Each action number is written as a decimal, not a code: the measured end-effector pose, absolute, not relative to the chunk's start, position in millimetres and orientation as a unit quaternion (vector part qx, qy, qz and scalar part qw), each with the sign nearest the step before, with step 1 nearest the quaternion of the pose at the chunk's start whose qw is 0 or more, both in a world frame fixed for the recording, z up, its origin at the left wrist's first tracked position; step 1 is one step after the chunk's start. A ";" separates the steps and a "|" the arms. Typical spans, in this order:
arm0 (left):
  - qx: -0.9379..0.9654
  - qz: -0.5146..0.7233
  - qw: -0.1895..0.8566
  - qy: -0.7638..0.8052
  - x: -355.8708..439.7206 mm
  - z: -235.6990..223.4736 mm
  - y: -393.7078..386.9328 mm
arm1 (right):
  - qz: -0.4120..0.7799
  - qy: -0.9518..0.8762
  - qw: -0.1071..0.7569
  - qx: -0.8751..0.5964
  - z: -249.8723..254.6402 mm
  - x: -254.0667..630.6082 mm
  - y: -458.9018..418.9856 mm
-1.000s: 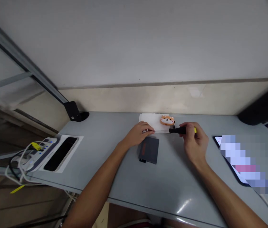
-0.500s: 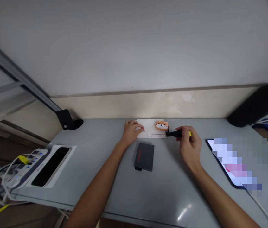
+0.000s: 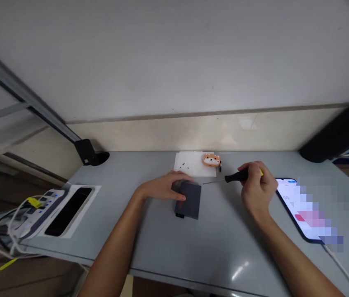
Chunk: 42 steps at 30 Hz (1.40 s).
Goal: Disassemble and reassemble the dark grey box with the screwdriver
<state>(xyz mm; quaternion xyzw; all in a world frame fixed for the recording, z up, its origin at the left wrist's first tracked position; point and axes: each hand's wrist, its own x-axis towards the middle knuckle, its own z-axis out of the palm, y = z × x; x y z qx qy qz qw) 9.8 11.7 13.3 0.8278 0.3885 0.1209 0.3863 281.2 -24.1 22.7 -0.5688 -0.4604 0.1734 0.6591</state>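
My left hand [image 3: 165, 185] reaches over the left and far side of a flat dark grey rectangular case [image 3: 191, 204]. Its thumb lies on the top face and its fingers curl at the far edge, closed on the case. A small black piece [image 3: 180, 215] sticks out at the case's near left corner. My right hand [image 3: 256, 189] is wrapped around the black handle of a screwdriver [image 3: 236, 176]. The thin shaft points left, its tip beside the far right corner of the case. Behind, several tiny dark bits, perhaps screws, lie on white paper [image 3: 197, 167].
An orange dog-faced case [image 3: 211, 160] rests on the paper. To the right lies a lit phone [image 3: 287, 194] with a cable. At the left are a dark phone [image 3: 69, 212] on white paper and a power strip [image 3: 43, 214] with cables. A wall borders the desk's back.
My left hand has come back from the paper onto the dark grey case, uncovering the tiny bits. My right hand has drawn the screwdriver off the paper, slightly right and nearer.
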 end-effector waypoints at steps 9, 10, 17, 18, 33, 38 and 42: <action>0.810 0.156 0.361 0.436 45.9 4.7 1.7 | 0.132 -0.584 0.637 -0.486 27.5 283.0 -40.7; 0.805 0.159 0.343 0.458 52.1 2.7 -1.5 | 0.114 -0.615 0.623 -0.470 27.9 283.3 -42.0; 0.815 0.111 0.300 0.482 67.2 11.1 -15.2 | -0.018 -0.749 0.551 -0.368 33.6 284.7 -40.5; 0.823 0.100 0.324 0.456 64.3 13.8 -15.0 | -0.022 -0.748 0.548 -0.374 33.6 284.9 -40.1; 0.881 0.090 0.204 0.417 79.4 -2.2 -24.9 | -0.051 -0.572 0.656 -0.489 19.9 292.2 -33.8; 0.888 0.079 0.181 0.415 78.3 -3.7 -24.4 | -0.041 -0.647 0.662 -0.375 13.8 270.1 -47.5; 0.887 0.093 0.200 0.405 73.4 -4.5 -22.9 | -0.041 -0.781 0.548 -0.297 16.7 252.0 -56.8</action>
